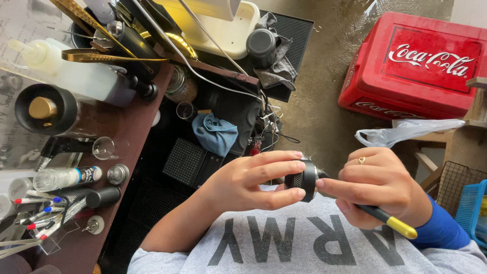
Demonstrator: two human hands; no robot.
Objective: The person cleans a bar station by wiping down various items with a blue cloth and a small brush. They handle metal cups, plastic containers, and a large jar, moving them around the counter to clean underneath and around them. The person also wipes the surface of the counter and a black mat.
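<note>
Left arm pose: the bare forearm rises from the lower middle of the view, over the grey shirt (284,248), and the left hand (248,180) is turned palm inward with the fingers stretched toward the right.
Right arm pose: the arm in a blue sleeve (442,228) enters from the lower right; the right hand (380,185) faces the left one, knuckles up, with a ring (361,160) on one finger.
Workbench at left: a dark wooden bench (127,122) carries a white squeeze bottle (66,68), a black round holder with a brass centre (43,109), a small clear glass (109,148), a clear vial (66,177), a black cap (104,196) and a cluster of pens (38,215).
Middle floor: a blue cloth (215,133) lies on black gear below the bench edge, with tangled wires just beside it and a cream tray (228,30) above.
Right side: a red cooler box (413,66) stands on the concrete floor, a clear plastic bag (406,131) lies just below it, and a blue basket (474,210) sits at the edge.
In the way: nothing lies between the two hands but the piece they share.
Left hand grip: fingers partly curled, index and thumb pinch the small black cylinder (302,180), held above the lap between both hands.
Right hand grip: closed round a black tool with a yellow end (390,222), its forefinger tip touching the cylinder's side.
</note>
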